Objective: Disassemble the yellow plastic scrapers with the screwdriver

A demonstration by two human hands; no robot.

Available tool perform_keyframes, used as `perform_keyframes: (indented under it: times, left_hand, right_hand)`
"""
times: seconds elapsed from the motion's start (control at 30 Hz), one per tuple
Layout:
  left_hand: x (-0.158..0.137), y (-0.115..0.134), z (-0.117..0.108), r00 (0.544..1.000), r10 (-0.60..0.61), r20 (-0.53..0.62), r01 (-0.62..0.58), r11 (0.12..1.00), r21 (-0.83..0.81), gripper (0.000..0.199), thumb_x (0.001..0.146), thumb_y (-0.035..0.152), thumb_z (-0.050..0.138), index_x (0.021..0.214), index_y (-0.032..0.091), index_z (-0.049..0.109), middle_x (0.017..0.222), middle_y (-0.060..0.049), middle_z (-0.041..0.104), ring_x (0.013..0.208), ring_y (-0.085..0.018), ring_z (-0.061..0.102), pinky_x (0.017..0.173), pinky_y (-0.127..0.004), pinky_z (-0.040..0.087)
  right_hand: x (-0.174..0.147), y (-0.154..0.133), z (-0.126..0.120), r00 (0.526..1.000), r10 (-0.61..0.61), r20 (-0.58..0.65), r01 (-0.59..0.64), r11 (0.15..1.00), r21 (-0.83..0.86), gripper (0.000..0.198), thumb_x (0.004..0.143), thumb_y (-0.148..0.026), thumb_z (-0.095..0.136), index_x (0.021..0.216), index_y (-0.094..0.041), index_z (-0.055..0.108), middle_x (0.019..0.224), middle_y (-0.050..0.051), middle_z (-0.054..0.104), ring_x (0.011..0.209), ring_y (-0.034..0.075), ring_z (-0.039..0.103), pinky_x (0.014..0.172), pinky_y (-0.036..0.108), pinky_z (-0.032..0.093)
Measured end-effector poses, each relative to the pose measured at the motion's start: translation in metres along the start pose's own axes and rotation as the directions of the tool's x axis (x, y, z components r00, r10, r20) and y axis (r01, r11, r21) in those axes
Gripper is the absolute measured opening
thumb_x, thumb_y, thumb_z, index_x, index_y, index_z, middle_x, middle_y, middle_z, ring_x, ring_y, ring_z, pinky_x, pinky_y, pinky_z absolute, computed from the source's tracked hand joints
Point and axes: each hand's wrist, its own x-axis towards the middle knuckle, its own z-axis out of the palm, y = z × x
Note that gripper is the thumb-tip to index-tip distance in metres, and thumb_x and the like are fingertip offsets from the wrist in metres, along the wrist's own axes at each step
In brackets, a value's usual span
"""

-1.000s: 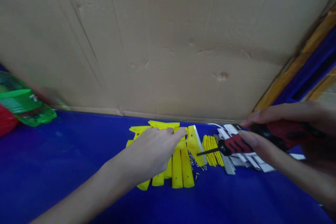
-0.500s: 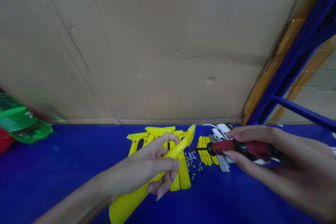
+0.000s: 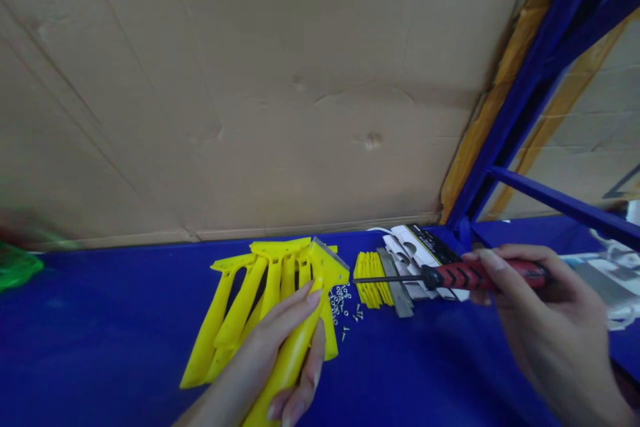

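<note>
My left hand (image 3: 280, 340) is closed around the handle of a yellow scraper (image 3: 327, 270), whose wide head carries a thin metal blade (image 3: 330, 251). In my right hand (image 3: 545, 320) is a screwdriver (image 3: 490, 275) with a red and black handle. Its dark shaft points left, and the tip is close to the right corner of the scraper head; whether they touch I cannot tell. Behind the left hand lie several yellow scraper handles (image 3: 233, 313) side by side. Small nuts (image 3: 337, 307) and screws (image 3: 358, 313) are scattered on the blue table right of the scraper.
A row of small yellow plastic pieces (image 3: 373, 280) lies beside grey metal strips (image 3: 396, 283) and white-and-black printed cards (image 3: 425, 247). Cardboard (image 3: 300, 113) stands behind the blue table (image 3: 100, 333). A blue metal frame (image 3: 520, 93) rises at the right. Green plastic (image 3: 17, 267) shows at far left.
The scraper in my left hand has turned so its head and blade now show. The screwdriver's tip has come close to the head. The view has shifted right.
</note>
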Motion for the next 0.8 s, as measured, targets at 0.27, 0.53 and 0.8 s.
perform_keyframes:
  times: [0.27,0.53,0.8]
  left_hand:
    - [-0.006,-0.020,-0.003,0.999,-0.030,0.020,0.031,0.999,-0.044,0.065,0.091,0.070,0.058,0.057,0.015,0.063,0.039,-0.001,0.048,0.030,-0.008,0.043,0.029,-0.016,0.029]
    - [-0.013,-0.015,0.004,1.000,-0.012,-0.029,0.010,0.999,-0.049,0.061,0.093,0.064,0.060,0.057,0.015,0.063,0.040,0.000,0.048,0.031,-0.007,0.043,0.029,-0.015,0.026]
    - [-0.013,-0.019,0.011,0.991,0.011,-0.134,-0.024,0.995,-0.097,0.059,0.088,0.061,0.069,0.055,0.013,0.062,0.041,0.000,0.049,0.032,-0.006,0.045,0.031,-0.013,0.029]
  right_hand:
    - [-0.005,0.011,0.007,0.994,0.080,0.070,-0.082,0.996,0.032,0.033,0.069,-0.046,0.093,0.083,-0.024,0.072,0.069,0.001,0.075,0.051,0.013,0.064,0.049,0.022,0.053]
    - [-0.008,0.008,0.010,0.993,0.099,0.060,-0.103,0.992,0.074,0.035,0.064,-0.047,0.094,0.079,-0.025,0.072,0.066,0.001,0.074,0.049,0.014,0.063,0.045,0.024,0.052]
    - [-0.012,0.005,0.012,0.997,0.039,0.060,-0.037,0.999,-0.037,0.035,0.071,-0.050,0.090,0.082,-0.024,0.069,0.059,0.000,0.071,0.046,0.015,0.063,0.047,0.025,0.053]
